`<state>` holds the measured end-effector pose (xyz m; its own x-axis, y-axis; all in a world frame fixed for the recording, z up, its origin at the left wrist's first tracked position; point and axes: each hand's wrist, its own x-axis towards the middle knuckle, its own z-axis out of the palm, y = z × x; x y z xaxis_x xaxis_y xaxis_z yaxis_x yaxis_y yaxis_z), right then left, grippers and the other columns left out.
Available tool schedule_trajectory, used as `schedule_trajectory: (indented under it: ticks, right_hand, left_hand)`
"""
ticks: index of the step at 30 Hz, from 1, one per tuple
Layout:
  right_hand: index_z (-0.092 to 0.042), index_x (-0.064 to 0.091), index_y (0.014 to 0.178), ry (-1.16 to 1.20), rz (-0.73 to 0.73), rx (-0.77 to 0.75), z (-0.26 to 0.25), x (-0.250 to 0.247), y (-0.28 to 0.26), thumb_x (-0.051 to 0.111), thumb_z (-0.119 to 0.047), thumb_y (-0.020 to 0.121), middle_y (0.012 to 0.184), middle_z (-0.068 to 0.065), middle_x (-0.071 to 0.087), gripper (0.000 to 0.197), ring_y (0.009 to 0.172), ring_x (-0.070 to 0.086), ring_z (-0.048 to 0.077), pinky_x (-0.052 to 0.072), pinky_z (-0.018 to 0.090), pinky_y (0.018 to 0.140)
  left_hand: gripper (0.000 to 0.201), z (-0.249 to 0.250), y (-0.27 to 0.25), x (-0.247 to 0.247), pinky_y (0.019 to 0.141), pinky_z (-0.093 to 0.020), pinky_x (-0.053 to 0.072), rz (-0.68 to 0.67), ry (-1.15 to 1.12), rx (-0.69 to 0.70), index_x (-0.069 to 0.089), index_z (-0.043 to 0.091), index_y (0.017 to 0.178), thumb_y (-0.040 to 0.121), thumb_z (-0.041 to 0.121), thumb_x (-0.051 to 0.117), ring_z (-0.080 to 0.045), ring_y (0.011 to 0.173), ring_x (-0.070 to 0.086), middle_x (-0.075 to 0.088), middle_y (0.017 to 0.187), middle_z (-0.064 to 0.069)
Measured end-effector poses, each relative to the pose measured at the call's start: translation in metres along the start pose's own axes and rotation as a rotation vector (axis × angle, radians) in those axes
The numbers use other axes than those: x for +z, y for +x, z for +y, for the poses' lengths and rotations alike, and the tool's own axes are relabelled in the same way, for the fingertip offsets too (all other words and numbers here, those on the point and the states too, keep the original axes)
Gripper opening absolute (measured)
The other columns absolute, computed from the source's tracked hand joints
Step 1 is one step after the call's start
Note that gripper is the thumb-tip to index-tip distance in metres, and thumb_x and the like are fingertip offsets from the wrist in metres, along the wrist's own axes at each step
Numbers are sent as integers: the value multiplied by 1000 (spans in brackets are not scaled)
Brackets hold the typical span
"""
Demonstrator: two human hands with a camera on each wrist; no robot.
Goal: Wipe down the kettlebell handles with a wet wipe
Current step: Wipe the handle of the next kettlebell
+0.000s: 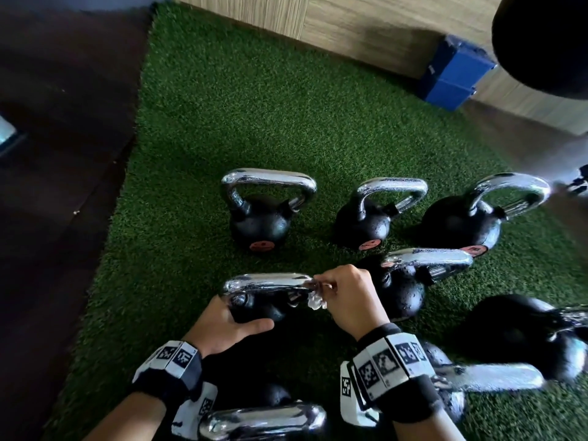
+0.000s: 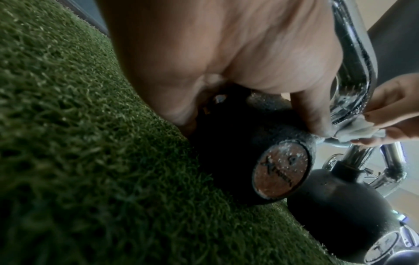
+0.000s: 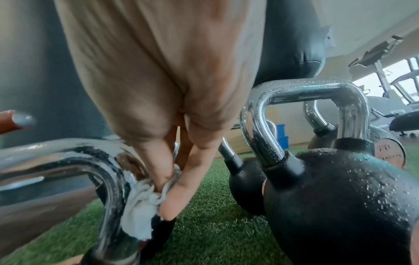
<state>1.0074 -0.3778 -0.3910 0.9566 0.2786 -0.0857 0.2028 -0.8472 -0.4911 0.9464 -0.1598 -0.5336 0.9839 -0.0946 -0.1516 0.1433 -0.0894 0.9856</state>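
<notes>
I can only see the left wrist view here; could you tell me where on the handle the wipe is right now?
Observer: The wet wipe sits at the right-hand bend of the chrome handle, pinched in the right hand.
Operator: Thank you. Is the left hand actually steadying that kettlebell?
Observer: Yes, the left hand grips its black body just below the handle.
Operator: And are other kettlebells waiting?
Observer: Three stand in a row farther back on the green turf.

The shiny silver metal handle (image 1: 267,280) tops a rough black kettlebell ball (image 2: 238,148); soft white cloth wipe (image 3: 140,206); fuzzy green grass mat (image 1: 254,116).
</notes>
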Motion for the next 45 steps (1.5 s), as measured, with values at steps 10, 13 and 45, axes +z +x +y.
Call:
schedule_trajectory:
  ticks: [10, 13, 45]
  right_hand:
    - [-18, 80, 77, 98, -157, 146, 18, 28, 9, 76, -3, 76, 49, -17, 59, 15, 50, 56, -16, 39, 2, 51]
    - [-20, 80, 80, 21, -196, 147, 19, 20, 9, 77, -11, 78, 62, -9, 65, 10, 67, 65, 4, 47, 14, 61]
    - [-32, 79, 97, 299, 31, -119, -10, -35, -3, 66, 7, 77, 87, -17, 76, 45, 78, 69, -3, 53, 15, 73]
  left_hand:
    - [60, 7, -1, -1, 94, -7, 47, -19, 20, 28, 66, 50, 122, 68, 45, 93, 1, 118, 65, 71, 124, 20]
    - [63, 11, 0, -17, 95, -1, 41, -104, 282, -52, 64, 50, 120, 64, 47, 94, 12, 116, 60, 68, 120, 30]
    - [22, 149, -29, -32, 92, -9, 50, 214, 269, 323, 81, 26, 107, 87, 18, 80, 5, 102, 70, 77, 105, 20]
